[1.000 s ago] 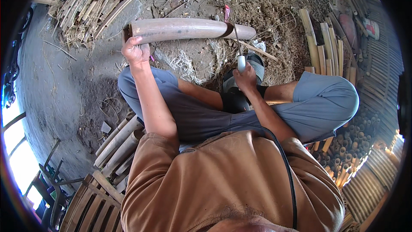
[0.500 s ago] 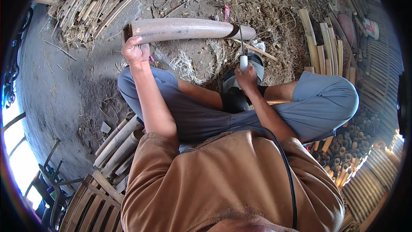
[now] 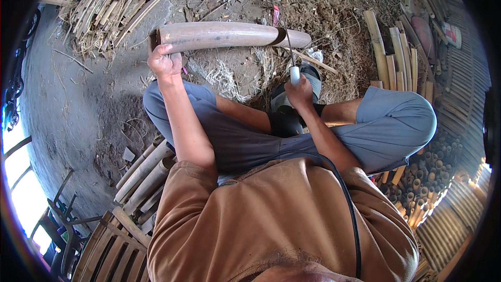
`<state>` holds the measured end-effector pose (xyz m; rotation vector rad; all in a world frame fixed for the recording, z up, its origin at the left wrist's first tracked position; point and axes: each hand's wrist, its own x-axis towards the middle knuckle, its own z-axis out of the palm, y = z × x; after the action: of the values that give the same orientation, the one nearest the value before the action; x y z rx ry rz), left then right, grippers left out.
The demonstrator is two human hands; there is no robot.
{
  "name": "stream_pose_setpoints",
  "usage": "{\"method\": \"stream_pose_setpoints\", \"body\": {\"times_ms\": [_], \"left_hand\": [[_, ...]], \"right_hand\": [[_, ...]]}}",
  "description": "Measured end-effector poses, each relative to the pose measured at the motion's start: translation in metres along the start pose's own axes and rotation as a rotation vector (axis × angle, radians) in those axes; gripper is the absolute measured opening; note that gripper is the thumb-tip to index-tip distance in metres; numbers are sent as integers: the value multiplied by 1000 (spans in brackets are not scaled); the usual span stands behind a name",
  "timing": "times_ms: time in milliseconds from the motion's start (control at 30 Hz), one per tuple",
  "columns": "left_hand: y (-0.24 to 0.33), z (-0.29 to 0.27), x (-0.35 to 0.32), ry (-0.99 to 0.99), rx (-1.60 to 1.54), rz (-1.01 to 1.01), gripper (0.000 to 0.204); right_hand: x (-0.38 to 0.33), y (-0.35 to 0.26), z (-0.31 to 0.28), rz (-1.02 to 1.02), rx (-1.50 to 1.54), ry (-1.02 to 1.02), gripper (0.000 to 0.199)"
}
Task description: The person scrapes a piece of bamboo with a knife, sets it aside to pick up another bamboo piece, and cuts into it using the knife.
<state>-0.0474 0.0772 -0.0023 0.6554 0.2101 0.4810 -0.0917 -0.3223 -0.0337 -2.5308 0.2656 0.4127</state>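
Observation:
A thick brown bamboo pole (image 3: 219, 36) lies crosswise in front of me, its hollow open end at the left. My left hand (image 3: 166, 62) is closed on the rim of that end, fingers wrapped around it. In my right hand (image 3: 300, 95) is the pale handle of a knife (image 3: 295, 75), its thin dark blade pointing away from me. The blade meets the bamboo toward its right end, beside a dark curved band. Whether the edge bites into the wall is too small to make out.
Split bamboo strips (image 3: 120, 0) are heaped at the far left. Upright bamboo pieces (image 3: 383, 47) stand at the right, above a bundle of cut tubes (image 3: 417, 188). More poles (image 3: 143, 172) lie at the near left by a slatted wooden rack (image 3: 112, 250). Pale fibres (image 3: 227, 78) litter the ground.
My right hand and the knife have shifted slightly left, with the blade tilting further left. The dark band on the bamboo also sits a little further left. My left hand has stayed put.

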Motion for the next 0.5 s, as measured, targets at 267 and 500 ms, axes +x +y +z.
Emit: {"method": "stream_pose_setpoints", "body": {"times_ms": [267,500], "left_hand": [[0,2,-1,14,-2,-10,62],[-1,4,-1,2,-3,-3,61]], "right_hand": [[-9,-10,-6,-93,-6,26,46],[-4,-2,-2,-118,-35,39,49]]}}
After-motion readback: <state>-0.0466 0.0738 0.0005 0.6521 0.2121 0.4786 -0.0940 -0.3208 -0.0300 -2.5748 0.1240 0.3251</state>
